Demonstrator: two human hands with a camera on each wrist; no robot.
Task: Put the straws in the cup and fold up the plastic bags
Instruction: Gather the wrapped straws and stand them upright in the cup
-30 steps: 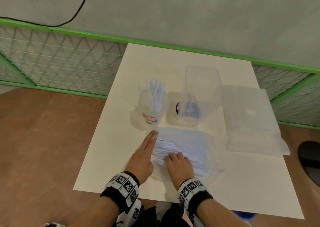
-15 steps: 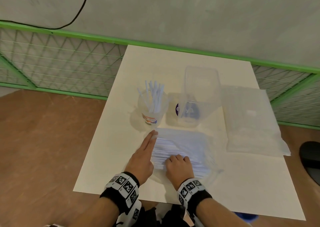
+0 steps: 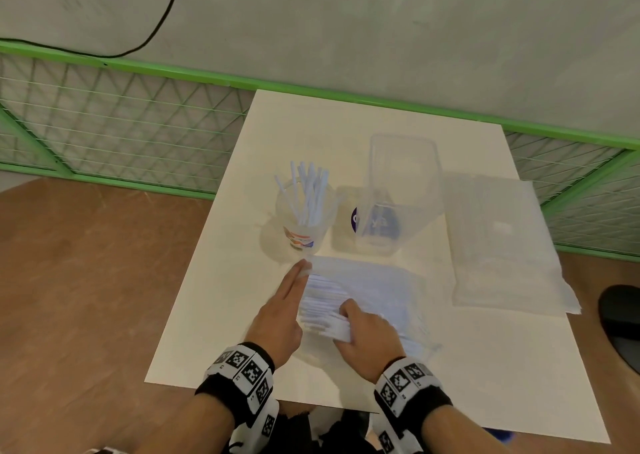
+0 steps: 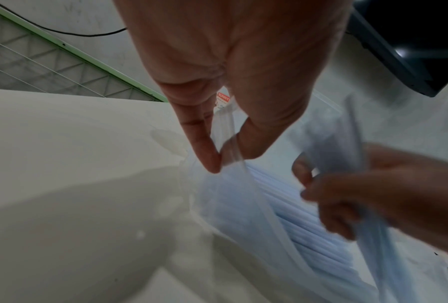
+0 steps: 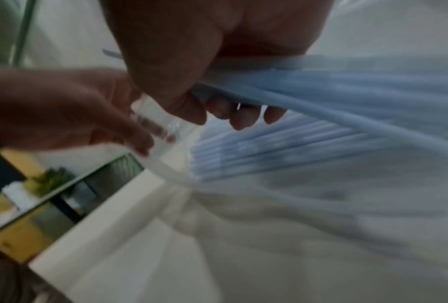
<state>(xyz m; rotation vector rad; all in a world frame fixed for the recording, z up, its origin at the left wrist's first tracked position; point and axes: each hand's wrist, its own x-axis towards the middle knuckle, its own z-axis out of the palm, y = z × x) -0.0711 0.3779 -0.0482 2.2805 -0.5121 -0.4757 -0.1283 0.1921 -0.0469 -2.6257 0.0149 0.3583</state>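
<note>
A pale table [image 3: 346,135] stands against a green mesh fence [image 3: 121,124] and a grey wall. On its near part lies an open plastic bag [image 3: 391,280] of white straws [image 3: 323,301], mouth toward the left. Since a second ago the right hand [image 3: 367,329] has closed round a bunch of straws near the mouth and started drawing them up, fingers curled under the bunch in the right wrist view; earlier its knuckles lay flat on the pile. The left hand [image 3: 280,315] has hardly moved: from above its fingers look straight and together along the bag's edge, while the left wrist view shows thumb and forefinger pinching the film to hold the mouth open. This looks like another batch bound for the cup [image 3: 304,225], which stands just beyond the bag and already holds a sheaf of upright straws. Beside it stands a clear tub [image 3: 401,176]; its contents are unclear. A flat bag [image 3: 498,245] lies at the right, not yet folded.
</note>
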